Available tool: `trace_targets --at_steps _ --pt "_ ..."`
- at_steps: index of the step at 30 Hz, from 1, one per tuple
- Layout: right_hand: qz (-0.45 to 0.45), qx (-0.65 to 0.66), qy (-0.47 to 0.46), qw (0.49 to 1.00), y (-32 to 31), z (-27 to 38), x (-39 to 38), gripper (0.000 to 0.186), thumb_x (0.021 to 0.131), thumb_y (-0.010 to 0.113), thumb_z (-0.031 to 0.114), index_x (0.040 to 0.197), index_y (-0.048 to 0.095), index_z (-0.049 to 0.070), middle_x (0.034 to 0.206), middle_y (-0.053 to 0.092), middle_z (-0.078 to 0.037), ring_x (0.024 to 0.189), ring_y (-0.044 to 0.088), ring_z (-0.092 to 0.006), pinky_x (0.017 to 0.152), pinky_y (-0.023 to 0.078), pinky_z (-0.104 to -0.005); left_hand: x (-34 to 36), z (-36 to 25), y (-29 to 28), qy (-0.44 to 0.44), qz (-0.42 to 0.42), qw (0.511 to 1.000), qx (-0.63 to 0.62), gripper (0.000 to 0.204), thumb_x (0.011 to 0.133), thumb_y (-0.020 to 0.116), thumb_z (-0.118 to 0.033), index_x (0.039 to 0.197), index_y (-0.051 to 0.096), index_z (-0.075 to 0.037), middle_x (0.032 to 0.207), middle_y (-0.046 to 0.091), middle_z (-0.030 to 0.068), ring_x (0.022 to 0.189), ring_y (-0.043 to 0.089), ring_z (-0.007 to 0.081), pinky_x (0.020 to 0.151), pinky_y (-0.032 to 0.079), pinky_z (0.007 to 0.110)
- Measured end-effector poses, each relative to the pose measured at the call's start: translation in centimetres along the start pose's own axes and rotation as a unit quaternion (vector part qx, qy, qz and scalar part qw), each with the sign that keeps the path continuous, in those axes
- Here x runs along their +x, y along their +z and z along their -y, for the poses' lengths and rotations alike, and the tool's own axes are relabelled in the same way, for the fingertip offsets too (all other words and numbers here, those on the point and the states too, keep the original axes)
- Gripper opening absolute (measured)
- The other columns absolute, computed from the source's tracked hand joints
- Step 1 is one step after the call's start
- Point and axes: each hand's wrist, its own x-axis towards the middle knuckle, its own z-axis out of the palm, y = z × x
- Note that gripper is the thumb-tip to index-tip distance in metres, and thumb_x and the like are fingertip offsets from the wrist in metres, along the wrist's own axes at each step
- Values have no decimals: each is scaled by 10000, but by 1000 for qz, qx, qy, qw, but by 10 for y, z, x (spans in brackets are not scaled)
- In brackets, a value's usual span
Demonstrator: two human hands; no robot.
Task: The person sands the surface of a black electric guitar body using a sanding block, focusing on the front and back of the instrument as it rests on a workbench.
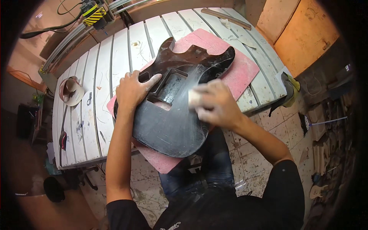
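A dark electric guitar body [165, 130], with two horns and cut-out cavities, lies flat on a pink foam sheet [239, 74]. Pale dusty streaks run across its right half. At its left edge my left hand [132, 88] grips the body, the thumb spread over the top beside a cavity and the fingers bent at the rim. My right hand [216, 101], blurred by motion, is closed round a whitish sanding block [194, 99] pressed against the dusty right side. Its fingers are coated in pale dust.
Beneath the foam is a white slatted table [103, 126]. A sandpaper roll [71, 92] and a red-and-black tool [63, 140] lie at left. Wood strips [226, 18] sit at the far edge; a cloth [288, 90] hangs off the right corner. A striped machine [96, 16] stands behind.
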Motion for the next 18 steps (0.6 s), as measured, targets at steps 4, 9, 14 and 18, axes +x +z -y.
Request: trace_targets --at_steps 4,9,14,18 --pt "93 77 -10 993 -27 56 -27 183 749 821 211 930 815 235 1212 748 -48 1083 638 -279 961 514 -448 1 -2 0 2 -29 999 25 967 832 612 -892 1237 753 -26 1218 717 247 1178 688 423 986 551 525" --pt "7 7 40 999 0 -1 12 215 741 794 181 945 834 233 1256 745 -77 1085 642 -289 978 492 -449 -3 -3 -5 11 -14 1000 21 1024 824 598 -910 1280 736 -3 1237 716 255 1185 690 416 993 552 525" --pt "143 54 10 988 -23 61 -25 253 717 806 188 958 841 256 1281 735 -75 1104 656 -284 996 492 -445 -6 2 -1 10 -37 999 2 1064 809 587 -930 1299 735 3 1253 716 245 1190 687 398 998 549 521" --pt "79 5 19 997 -9 25 -2 268 720 801 154 980 845 204 1254 741 -123 1096 651 -313 994 497 -450 -4 5 4 19 -37 999 -13 1063 797 582 -945 1299 749 -23 1280 708 241 1211 676 398 993 549 536"
